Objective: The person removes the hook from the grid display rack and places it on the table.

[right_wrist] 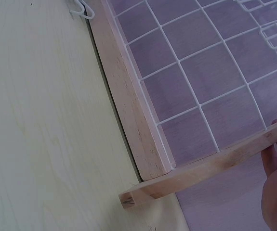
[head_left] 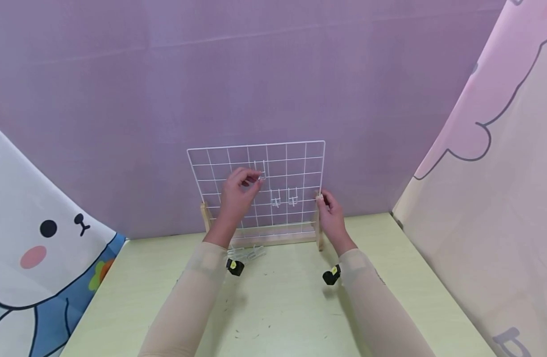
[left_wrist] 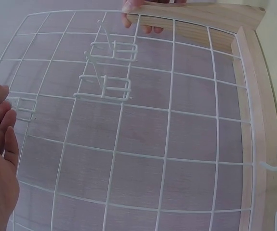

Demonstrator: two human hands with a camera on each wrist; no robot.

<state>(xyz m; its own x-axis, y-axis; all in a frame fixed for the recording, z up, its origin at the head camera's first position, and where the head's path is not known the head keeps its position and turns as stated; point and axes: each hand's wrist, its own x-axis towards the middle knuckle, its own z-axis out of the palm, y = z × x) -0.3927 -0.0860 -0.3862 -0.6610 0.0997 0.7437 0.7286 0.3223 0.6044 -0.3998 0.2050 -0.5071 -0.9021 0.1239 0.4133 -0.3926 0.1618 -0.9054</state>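
Hanging a wire hook on the white grid panel [head_left: 257, 188].

Left hand [head_left: 235, 194] pinches a hook [head_left: 260, 170] at the upper grid; right hand [head_left: 330, 213] grips the wooden upright [head_left: 318, 223]. Best keep the frame braced, seat both prongs squarely.

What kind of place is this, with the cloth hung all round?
Probably a small makeshift recording booth, not a home or shop: a pale green table boxed in by a purple backdrop and cartoon-print curtains, with only a white wire grid set up.
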